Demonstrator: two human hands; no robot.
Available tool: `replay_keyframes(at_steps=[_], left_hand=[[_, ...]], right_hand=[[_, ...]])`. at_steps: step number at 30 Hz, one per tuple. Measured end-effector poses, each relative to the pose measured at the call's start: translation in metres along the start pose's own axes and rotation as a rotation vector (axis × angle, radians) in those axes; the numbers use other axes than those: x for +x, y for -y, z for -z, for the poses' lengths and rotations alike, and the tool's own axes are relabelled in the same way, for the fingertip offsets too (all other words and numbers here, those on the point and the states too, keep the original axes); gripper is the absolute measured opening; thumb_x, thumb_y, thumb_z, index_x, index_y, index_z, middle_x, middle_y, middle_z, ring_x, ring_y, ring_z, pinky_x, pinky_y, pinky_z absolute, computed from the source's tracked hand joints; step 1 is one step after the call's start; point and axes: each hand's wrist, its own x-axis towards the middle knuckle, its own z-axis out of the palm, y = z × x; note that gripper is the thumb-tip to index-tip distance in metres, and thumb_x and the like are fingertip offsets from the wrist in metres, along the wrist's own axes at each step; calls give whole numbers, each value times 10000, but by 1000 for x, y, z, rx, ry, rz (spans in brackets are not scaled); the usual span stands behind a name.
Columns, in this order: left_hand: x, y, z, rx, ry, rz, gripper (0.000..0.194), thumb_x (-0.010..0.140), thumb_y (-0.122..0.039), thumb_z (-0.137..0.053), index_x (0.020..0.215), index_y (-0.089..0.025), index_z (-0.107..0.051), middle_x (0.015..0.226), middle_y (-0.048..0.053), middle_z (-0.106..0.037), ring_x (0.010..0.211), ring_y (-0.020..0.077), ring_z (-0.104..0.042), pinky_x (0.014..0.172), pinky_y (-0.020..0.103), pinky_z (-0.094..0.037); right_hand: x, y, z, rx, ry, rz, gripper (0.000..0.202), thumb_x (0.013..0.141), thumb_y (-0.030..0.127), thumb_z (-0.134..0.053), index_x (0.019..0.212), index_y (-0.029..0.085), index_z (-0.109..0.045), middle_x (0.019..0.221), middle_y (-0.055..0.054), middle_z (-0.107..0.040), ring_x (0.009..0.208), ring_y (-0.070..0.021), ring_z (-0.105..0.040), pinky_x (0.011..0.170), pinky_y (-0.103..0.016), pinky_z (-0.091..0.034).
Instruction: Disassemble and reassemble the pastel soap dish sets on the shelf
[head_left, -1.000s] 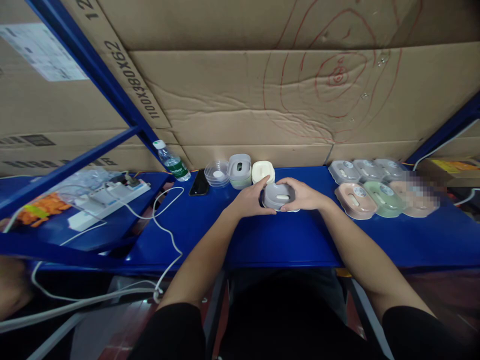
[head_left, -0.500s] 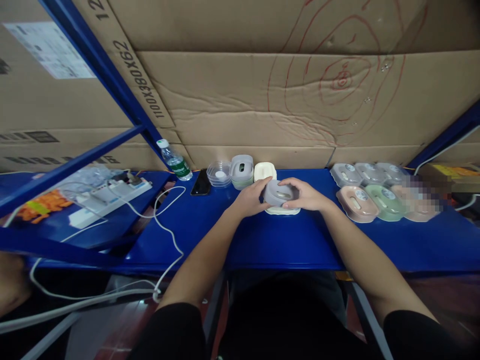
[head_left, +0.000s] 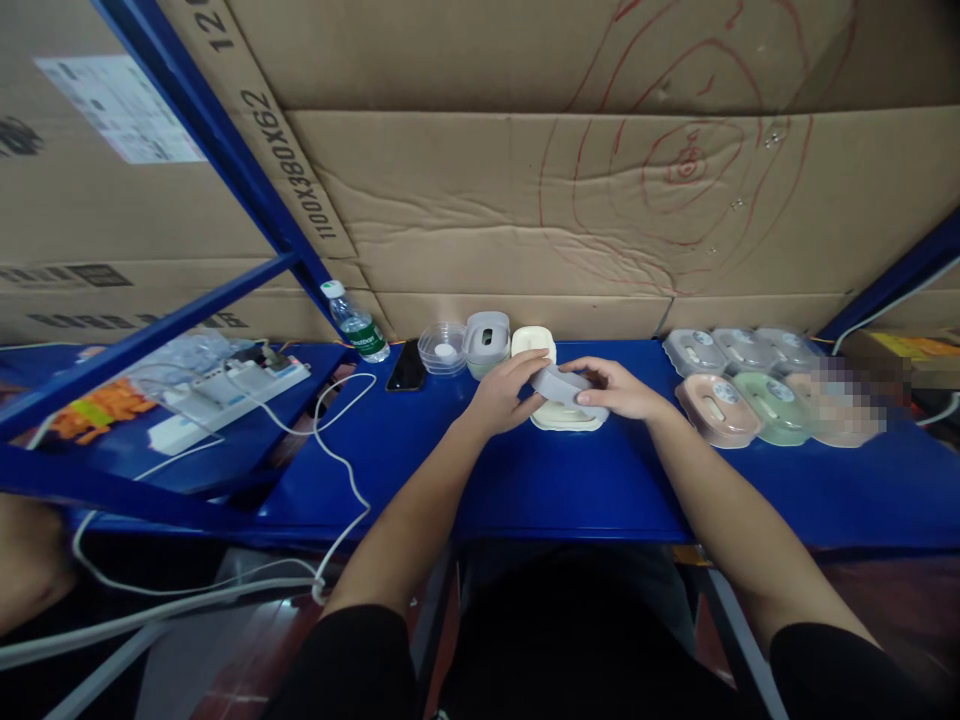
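Observation:
Between them, my left hand [head_left: 504, 392] and my right hand [head_left: 616, 388] grip a grey plastic lid [head_left: 564, 390] by its two sides, fingers closed on its edges. The lid is tilted, and its underside is hidden. Right below it on the table lies a cream container piece [head_left: 568, 416], partly covered by the lid and my fingers. Behind my left hand stands another cream lidded piece [head_left: 533, 344]. To its left is a stack of grey and green lids [head_left: 487, 342], beside clear round tubs [head_left: 443, 350].
Several finished-looking grey, pink and green boxes [head_left: 718, 408] sit in two rows at the right. A phone [head_left: 406, 367], a water bottle [head_left: 362, 330] and a white cable [head_left: 345, 470] lie left on the blue table [head_left: 570, 490]. A power strip [head_left: 229, 405] is farther left.
The grey lid has been tipped between my hands, so its side faces me more and its right end sits lower. The view has shifted slightly.

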Motion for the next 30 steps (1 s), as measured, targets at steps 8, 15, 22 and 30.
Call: replay_keyframes(at_steps=[8, 15, 22, 30], left_hand=[[-1, 9, -1, -85, -91, 244, 272, 949, -295, -577, 1194, -193, -638, 1087, 87, -734, 844, 190, -691, 814, 371, -581], [-2, 17, -8, -140, -215, 501, 418, 1002, -512, -532, 1237, -175, -611, 927, 65, -715, 719, 190, -665, 708, 373, -571], [1, -2, 1, -36, -3, 95, 697, 843, -605, -780, 1392, -228, -574, 1551, 202, -500, 1339, 347, -591, 1084, 554, -520], [4, 9, 14, 276, -145, 237, 266, 876, -472, -793, 1006, -253, -717, 1449, 113, -628, 1325, 321, -595, 1134, 564, -420]], right_hand=[[-2, 2, 5, 176, -21, -16, 796, 731, 752, -785, 1303, 207, -684, 1310, -135, -720, 1096, -296, -711, 853, -407, -604], [4, 7, -6, 159, -219, -30, 658, 678, 600, -890, 1176, 222, -686, 1092, -72, -755, 967, -259, -723, 815, -419, -636], [10, -1, 1, 278, -611, -125, 542, 758, 743, -734, 945, 260, -577, 706, 18, -606, 500, -161, -576, 416, -310, -514], [9, -2, 5, 177, -591, -81, 728, 812, 886, -535, 1190, 264, -558, 914, -32, -708, 595, -170, -672, 553, -328, -574]])
